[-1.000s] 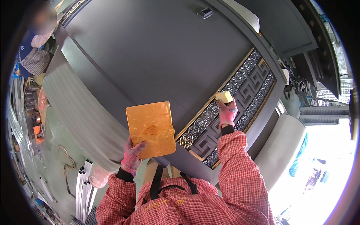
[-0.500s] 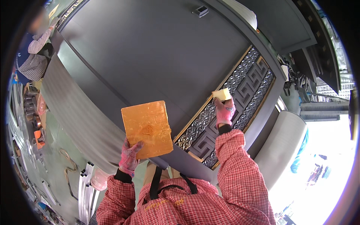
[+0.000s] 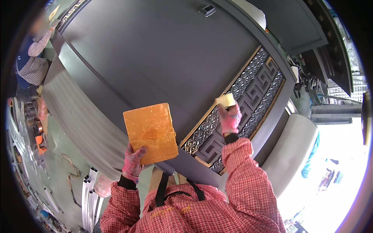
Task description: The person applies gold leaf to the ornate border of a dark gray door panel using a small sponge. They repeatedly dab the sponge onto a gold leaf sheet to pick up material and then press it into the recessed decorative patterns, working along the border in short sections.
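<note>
My left hand [image 3: 133,162], in a stained pink glove, grips the lower left corner of a flat square board [image 3: 151,134] coated in gold-orange, with a rougher smear near its middle. In my right hand [image 3: 230,118], also gloved in pink, is a small pale yellow sponge block [image 3: 226,100]. That hand is over the gold outer edge of an ornamental panel [image 3: 222,140] with silvery scrollwork and a dark key pattern. The panel is set into a large dark grey door [image 3: 163,58] lying flat before me. Whether the sponge touches the edge, I cannot tell.
A co-worker [image 3: 33,58] stands at the far left by the door's end. Grey padding [image 3: 77,112] hangs along the near left side. Metal profiles [image 3: 88,194] lie at lower left; a large pale roll [image 3: 293,147] is at right. A small dark fitting [image 3: 208,11] sits on the door.
My right hand with the sponge has shifted slightly left along the gold edge. The board in my left hand has moved a little left and up.
</note>
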Tool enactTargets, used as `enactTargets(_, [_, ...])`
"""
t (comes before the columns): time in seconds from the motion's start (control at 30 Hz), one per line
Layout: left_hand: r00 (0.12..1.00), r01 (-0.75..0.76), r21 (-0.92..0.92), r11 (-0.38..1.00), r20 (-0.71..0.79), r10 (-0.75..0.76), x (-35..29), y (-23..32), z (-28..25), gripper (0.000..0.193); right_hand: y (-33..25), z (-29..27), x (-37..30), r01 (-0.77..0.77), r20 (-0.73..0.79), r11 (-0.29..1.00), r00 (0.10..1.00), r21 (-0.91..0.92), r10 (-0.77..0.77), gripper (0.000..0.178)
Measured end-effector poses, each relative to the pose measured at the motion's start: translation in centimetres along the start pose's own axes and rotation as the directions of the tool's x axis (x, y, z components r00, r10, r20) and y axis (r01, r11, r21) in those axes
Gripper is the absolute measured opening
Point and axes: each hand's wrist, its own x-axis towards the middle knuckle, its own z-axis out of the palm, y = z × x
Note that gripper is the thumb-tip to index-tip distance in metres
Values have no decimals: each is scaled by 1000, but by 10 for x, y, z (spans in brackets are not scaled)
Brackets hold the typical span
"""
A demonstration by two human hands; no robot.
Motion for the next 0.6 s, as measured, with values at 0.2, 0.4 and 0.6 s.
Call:
enactTargets(0.2, [1000,-27,-12,1000,1,27,0,-1,-1,55,-2,6,-49,-1,214,975,976,-224,50,55])
enactTargets(0.4, [1000,-14,-6,1000,-22,14,-3,2,1,56,-13,-5,-107,127,329,969,943,-214,-50,60])
enactTargets(0.6, [999,-29,26,999,-27,30,-3,-1,0,56,3,1,-42,-77,238,994,967,-79,94,54])
